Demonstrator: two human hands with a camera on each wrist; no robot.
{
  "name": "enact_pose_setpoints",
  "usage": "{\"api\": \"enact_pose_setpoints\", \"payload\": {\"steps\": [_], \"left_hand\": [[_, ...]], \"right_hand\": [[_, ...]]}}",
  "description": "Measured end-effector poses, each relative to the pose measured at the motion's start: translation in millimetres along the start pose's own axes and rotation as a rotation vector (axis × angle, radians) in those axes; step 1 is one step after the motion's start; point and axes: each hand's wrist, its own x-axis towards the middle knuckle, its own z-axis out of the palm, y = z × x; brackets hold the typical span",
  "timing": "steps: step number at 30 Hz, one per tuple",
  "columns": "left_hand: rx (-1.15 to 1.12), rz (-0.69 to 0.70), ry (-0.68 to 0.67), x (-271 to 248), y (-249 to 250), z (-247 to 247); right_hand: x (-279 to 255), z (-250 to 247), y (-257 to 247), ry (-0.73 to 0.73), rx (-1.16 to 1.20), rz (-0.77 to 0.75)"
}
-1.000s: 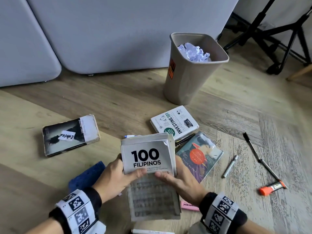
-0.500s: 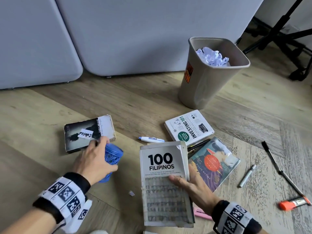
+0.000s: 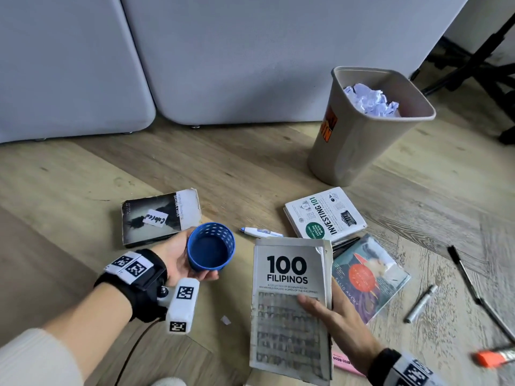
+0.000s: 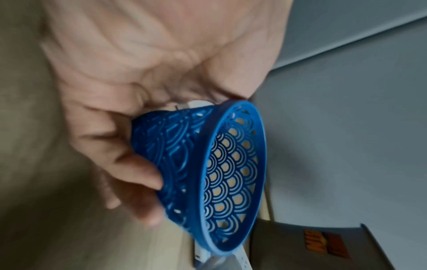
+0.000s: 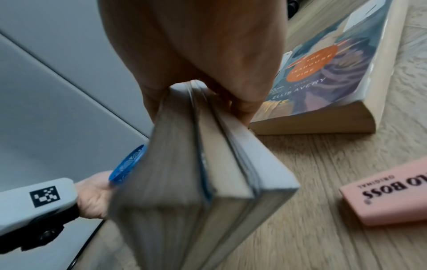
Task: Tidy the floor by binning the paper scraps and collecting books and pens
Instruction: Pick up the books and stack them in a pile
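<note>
My left hand (image 3: 178, 260) grips a blue lattice pen cup (image 3: 211, 246) (image 4: 208, 173), lifted off the floor with its mouth facing up; nothing shows inside it. My right hand (image 3: 331, 316) holds the grey "100 Filipinos" book (image 3: 289, 302) (image 5: 203, 182) by its right edge, thumb on the cover. On the floor lie a black book (image 3: 158, 215), the white "Investing 101" book (image 3: 324, 215) and a teal novel (image 3: 367, 277) (image 5: 323, 73). A white pen (image 3: 260, 232) lies between the cup and the books. The beige bin (image 3: 362, 140) holds crumpled paper (image 3: 370, 100).
At right lie a silver pen (image 3: 420, 303), black pens (image 3: 471, 280) and an orange marker (image 3: 496, 356). A pink eraser (image 3: 345, 363) (image 5: 388, 193) sits by my right wrist, a tiny paper scrap (image 3: 225, 320) mid-floor. Grey sofa panels (image 3: 223, 65) back the scene; black stand legs (image 3: 485, 51) far right.
My left hand let go of the grey book, took the blue cup off the floor and turned its mouth upward. The right hand alone keeps the book.
</note>
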Motion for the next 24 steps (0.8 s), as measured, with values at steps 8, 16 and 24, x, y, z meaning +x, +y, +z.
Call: {"api": "enact_pose_setpoints", "payload": {"steps": [8,16,24], "left_hand": [[-0.244,0.0,0.086,25,-13,-18],[0.478,0.234,0.023,-1,-104,54],[0.353,0.349,0.049,14,-106,69]], "right_hand": [[13,12,-3,0.079,-0.08,0.073],[1,9,-17,-0.038,0.239,0.173],[28,-58,-7,0.34,-0.925,0.046]]}}
